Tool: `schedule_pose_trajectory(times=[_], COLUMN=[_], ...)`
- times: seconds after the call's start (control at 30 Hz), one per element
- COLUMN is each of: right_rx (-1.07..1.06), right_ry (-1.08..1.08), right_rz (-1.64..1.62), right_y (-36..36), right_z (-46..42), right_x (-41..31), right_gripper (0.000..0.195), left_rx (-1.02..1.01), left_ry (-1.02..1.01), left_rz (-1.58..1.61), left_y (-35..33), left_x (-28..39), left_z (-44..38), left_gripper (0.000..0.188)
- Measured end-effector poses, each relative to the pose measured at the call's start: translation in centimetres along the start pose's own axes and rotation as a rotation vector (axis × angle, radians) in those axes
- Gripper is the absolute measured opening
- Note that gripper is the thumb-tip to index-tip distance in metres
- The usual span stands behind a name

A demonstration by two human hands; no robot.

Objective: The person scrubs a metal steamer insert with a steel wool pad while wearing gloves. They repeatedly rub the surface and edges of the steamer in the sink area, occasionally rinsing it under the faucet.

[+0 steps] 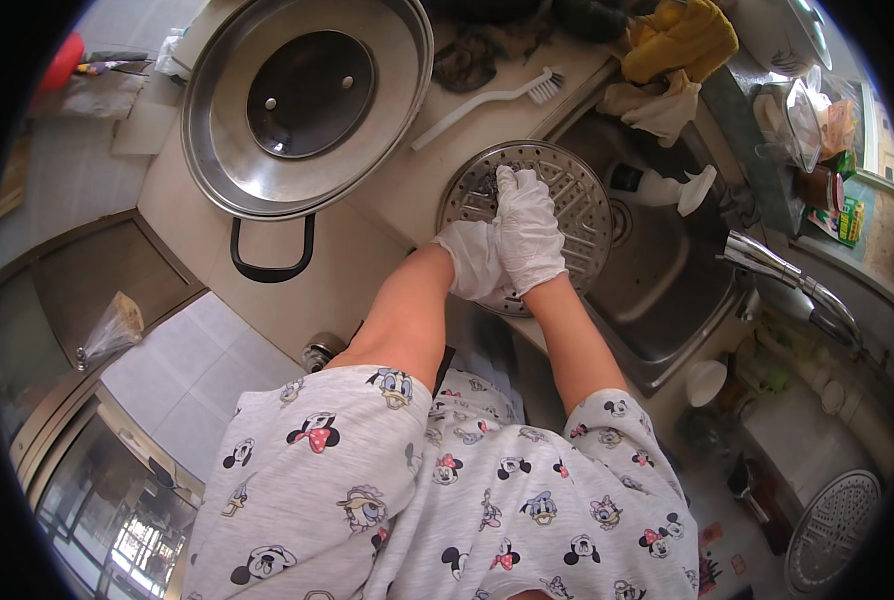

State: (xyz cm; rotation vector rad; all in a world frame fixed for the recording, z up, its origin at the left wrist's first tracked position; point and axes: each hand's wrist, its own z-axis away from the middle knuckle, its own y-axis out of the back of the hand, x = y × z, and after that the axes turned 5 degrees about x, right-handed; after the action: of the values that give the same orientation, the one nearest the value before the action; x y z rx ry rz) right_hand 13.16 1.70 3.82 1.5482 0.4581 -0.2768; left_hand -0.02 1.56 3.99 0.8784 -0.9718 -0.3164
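Observation:
A round perforated steel steamer plate (586,217) lies on the counter's edge and reaches over the sink. Both my hands wear thin white gloves. My right hand (531,232) is over the plate, its fingers closed on a steel wool scrubber (492,180) against the far left part of the plate. My left hand (473,255) lies close beside it, partly overlapped by the right one. Its fingers are hidden, so their grip does not show.
A steel pan (222,150) with a dark lid (312,94) in it stands left. Behind the plate lies a white brush (484,101). The sink (664,300) holds a spray bottle (661,187), under a chrome faucet (784,274). Cloths (679,41) hang at its far corner.

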Motion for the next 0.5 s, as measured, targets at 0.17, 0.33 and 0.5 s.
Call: schedule_pose_trajectory(times=[0.17, 0.33, 0.5], right_rx=[-0.040, 0.015, -0.069], right_ry=[0.111, 0.019, 0.185], right_rz=[-0.113, -0.080, 0.151], right_y=[1.5, 0.5, 2.1], right_z=[0.4, 1.2, -0.1], right_x=[1.5, 1.2, 0.7], right_gripper=[0.048, 0.051, 0.040], left_rx=[-0.037, 0.072, 0.083], left_ry=[-0.051, -0.061, -0.103], left_rz=[-0.009, 0.051, 0.029], left_y=[0.8, -0.9, -1.0], left_x=[0.3, -0.4, -0.5], left_z=[-0.1, -0.1, -0.1], left_gripper=[0.039, 0.041, 0.042])
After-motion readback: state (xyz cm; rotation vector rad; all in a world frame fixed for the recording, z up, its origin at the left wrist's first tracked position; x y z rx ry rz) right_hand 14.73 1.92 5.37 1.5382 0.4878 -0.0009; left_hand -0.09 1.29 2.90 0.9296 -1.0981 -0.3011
